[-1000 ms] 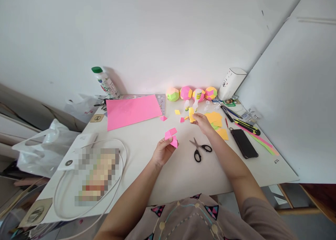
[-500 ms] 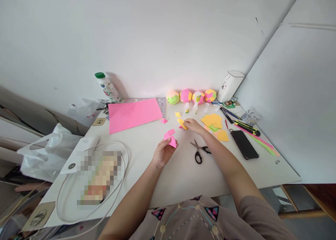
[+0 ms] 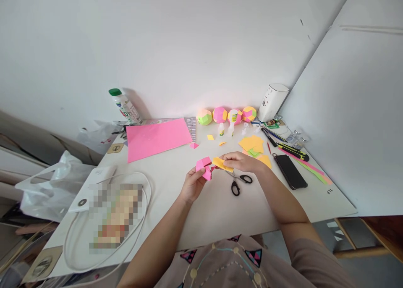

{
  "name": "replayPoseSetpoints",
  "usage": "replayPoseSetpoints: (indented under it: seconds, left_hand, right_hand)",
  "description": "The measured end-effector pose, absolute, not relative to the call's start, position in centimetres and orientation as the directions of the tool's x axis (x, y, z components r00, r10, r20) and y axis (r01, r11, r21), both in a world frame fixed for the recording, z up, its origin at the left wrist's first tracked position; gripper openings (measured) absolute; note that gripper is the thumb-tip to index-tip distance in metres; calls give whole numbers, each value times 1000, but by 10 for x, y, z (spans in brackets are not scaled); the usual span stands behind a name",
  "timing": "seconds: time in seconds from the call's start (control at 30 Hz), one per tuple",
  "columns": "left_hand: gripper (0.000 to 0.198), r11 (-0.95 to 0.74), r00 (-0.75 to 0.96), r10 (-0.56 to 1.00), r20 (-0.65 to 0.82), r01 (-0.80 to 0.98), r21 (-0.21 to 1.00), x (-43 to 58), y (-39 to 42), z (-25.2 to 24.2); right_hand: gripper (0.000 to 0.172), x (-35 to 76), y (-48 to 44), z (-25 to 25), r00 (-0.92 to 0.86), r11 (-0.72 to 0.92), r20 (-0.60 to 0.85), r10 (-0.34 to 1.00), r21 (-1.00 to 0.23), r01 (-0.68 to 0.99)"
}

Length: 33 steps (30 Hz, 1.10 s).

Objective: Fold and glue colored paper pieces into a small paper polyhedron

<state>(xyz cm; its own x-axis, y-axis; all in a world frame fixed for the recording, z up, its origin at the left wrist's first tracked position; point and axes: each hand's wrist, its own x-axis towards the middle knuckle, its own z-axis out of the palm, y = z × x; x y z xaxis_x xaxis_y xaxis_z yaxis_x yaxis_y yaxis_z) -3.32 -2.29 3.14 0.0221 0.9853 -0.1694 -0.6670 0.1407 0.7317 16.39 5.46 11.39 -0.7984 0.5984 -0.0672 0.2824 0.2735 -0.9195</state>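
My left hand [image 3: 192, 184] pinches a folded pink paper piece [image 3: 204, 164] between thumb and fingers, over the middle of the table. Close beside it, my right hand [image 3: 236, 161] grips a folded yellow paper piece [image 3: 223, 164], its left end near the pink one. A small pink tip shows between the two; I cannot tell which hand holds it. Black-handled scissors [image 3: 236, 189] lie spread beneath my right hand, partly covered. Small scraps rest farther back: a yellow square [image 3: 210, 137], an orange-yellow bit [image 3: 222, 143] and a pink piece [image 3: 194, 145].
Several multicoloured paper balls [image 3: 220, 114] line the wall, with small glue bottles [image 3: 221, 130] before them. Yellow sheets [image 3: 252, 143], a black phone [image 3: 290, 171] and cutters [image 3: 293, 153] lie right. At left are a pink sheet [image 3: 159, 140], a bottle [image 3: 125, 107] and a white cable [image 3: 145, 214].
My right hand has come back toward me with the yellow piece, close to the pink piece in my left hand. An orange-yellow scrap now shows where it was. The view shifted slightly.
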Motion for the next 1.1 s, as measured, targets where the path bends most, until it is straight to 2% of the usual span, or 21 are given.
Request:
replayPoseSetpoints:
  seconds: [0.2,0.37,0.5,0.6,0.73,0.87,0.97,1.1]
  left_hand:
    - [26,149,69,988,-136,-626,766,-37,-23,35]
    - [26,174,78,984,-162,-645,744,-33,-24,35]
    - [28,154,50,985,-168,-700,697,-34,-22,35]
    - [28,120,4,983,-182,-769,628,-37,-21,34]
    - [21,53,-64,978,-197,-841,538,-41,-19,33]
    - [10,36,-90,969,-229,-870,492,-43,-19,32]
    - [13,55,-75,967,-242,-870,490,-43,-19,32]
    - [16,69,-51,972,-230,-871,487,-41,-21,34]
  right_hand:
    - [31,166,54,115,-796,275,-59,602,-921,276]
    - [29,164,53,115,-806,222,-87,585,-939,262]
    - [23,164,57,111,-775,105,-48,631,-984,147]
    - [22,162,61,105,-733,-62,-39,679,-998,-4]
    - [15,150,61,95,-743,-317,-65,666,-926,-203]
    - [19,134,56,86,-781,-525,-132,611,-806,-275]
    - [28,128,52,81,-795,-602,-143,590,-734,-315]
    - [30,124,47,77,-770,-614,-111,628,-679,-403]
